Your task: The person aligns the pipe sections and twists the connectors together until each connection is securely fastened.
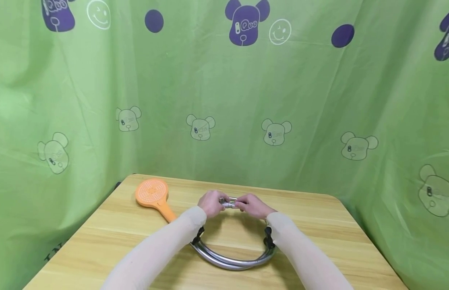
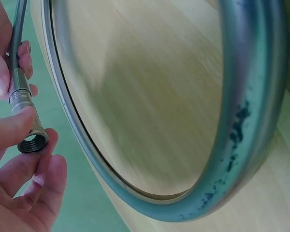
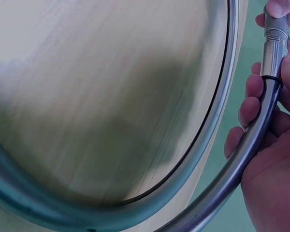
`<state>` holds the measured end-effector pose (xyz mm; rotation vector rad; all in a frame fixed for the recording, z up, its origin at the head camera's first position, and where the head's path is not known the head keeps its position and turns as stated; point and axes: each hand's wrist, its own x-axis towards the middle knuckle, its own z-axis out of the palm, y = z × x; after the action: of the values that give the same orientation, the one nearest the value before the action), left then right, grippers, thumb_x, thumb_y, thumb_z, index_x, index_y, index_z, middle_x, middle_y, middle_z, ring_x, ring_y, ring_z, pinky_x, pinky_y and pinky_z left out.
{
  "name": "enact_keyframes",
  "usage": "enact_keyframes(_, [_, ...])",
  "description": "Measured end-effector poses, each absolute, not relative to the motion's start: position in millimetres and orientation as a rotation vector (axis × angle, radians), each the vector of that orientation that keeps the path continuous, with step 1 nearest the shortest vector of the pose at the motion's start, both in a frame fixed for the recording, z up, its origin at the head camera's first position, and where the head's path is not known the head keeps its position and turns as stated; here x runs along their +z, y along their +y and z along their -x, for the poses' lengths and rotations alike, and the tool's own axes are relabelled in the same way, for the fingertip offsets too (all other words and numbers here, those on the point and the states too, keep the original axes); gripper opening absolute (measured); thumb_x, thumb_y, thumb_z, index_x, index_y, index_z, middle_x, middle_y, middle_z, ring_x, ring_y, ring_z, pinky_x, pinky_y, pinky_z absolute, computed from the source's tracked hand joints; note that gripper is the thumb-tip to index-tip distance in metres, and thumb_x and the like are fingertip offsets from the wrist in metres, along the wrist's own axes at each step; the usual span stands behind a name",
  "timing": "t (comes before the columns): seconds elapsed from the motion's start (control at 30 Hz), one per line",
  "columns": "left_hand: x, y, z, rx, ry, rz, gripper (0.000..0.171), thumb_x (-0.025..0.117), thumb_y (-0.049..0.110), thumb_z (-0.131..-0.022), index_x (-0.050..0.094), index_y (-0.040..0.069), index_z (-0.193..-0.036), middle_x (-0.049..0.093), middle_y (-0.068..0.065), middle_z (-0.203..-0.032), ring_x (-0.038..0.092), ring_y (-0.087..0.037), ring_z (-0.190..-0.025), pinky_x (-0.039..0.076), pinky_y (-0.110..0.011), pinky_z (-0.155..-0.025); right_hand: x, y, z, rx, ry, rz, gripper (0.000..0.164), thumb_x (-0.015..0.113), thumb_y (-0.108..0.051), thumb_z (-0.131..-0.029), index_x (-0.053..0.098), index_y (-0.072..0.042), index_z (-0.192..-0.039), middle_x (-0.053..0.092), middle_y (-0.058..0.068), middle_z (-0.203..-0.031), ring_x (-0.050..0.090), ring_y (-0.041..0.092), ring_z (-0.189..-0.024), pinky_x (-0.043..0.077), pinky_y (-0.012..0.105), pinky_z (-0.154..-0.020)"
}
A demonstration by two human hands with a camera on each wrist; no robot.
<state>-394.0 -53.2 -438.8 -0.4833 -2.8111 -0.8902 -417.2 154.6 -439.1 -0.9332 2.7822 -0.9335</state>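
Note:
A silver metal shower hose [image 1: 234,264] hangs in a coil below both hands in the head view. My left hand [image 1: 211,204] pinches the metal connector nut [image 2: 34,141] between thumb and fingers; the threaded inside of the nut faces outward in the left wrist view. My right hand [image 1: 256,206] grips the hose just behind that end, its fingers curled round the metal collar [image 3: 273,59] and hose. To the left, an orange shower head [image 1: 152,192] lies on the table, its handle partly hidden behind the left forearm.
The light wooden table [image 1: 318,241] has rounded far corners. Behind it and along both sides hangs a green curtain [image 1: 238,88] with bear and smiley prints. A black wrist strap [image 1: 269,237] overlaps the coil at the right in the head view.

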Motion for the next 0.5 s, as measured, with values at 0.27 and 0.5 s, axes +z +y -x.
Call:
enact_keyframes(0.27, [-440.4,-54.4,393.5,-0.915,-2.804,0.509,0.034,0.082,0.007,-0.076,0.078,0.021,-0.106,0.076,0.0,-0.099,0.063,-0.014,-0.085,0.051,-0.032,-0.075,-442.2,153.4,418.7,-1.034,2.722,0.801,0.023,0.057,-0.021,-0.1,0.067,-0.001,-0.099,0.063,0.009,-0.08,0.048,0.014,-0.066,0.04,0.026,-0.06])
enact_keyframes(0.5, [-438.6,-53.0,393.6,-0.895,-2.808,0.492,0.035,0.082,0.008,-0.077,0.078,0.023,-0.108,0.076,-0.001,-0.1,0.062,-0.014,-0.083,0.05,-0.032,-0.075,-443.0,156.5,418.4,-1.095,2.73,0.876,0.018,0.071,-0.008,-0.09,0.059,-0.004,-0.103,0.062,0.009,-0.087,0.054,0.017,-0.077,0.047,0.03,-0.069])
